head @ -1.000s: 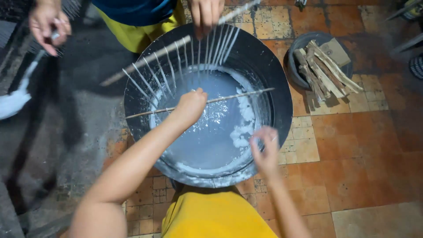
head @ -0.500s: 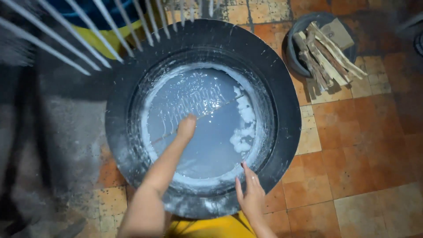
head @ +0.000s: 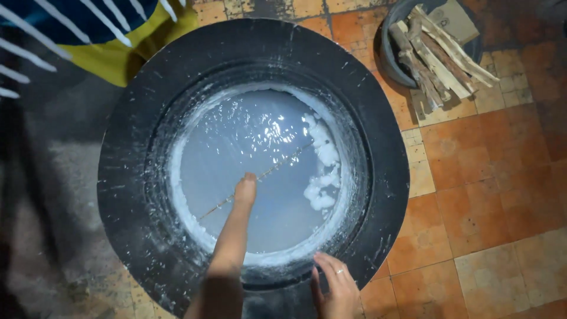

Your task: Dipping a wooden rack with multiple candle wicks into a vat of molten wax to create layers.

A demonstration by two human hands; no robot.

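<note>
A big round black vat (head: 378, 159) stands on the floor, holding milky white liquid (head: 236, 153) with white crust along its inner rim. My left hand (head: 244, 190) reaches over the liquid and grips a thin wooden stick (head: 283, 160) that lies across the surface. My right hand (head: 334, 285), with a ring on one finger, rests flat and open on the vat's near rim. White clumps (head: 322, 171) float at the right side of the liquid.
Another person in blue and yellow clothes (head: 112, 41) stands at the far left, with white-coated hanging strands (head: 35, 29) in front of them. A dark basin of split firewood (head: 434, 47) sits at the far right on the orange tiled floor (head: 490, 195).
My left hand has lowered the stick to the liquid's surface. My right hand has come down onto the near rim. The other person's rack of white strands has moved away to the upper left.
</note>
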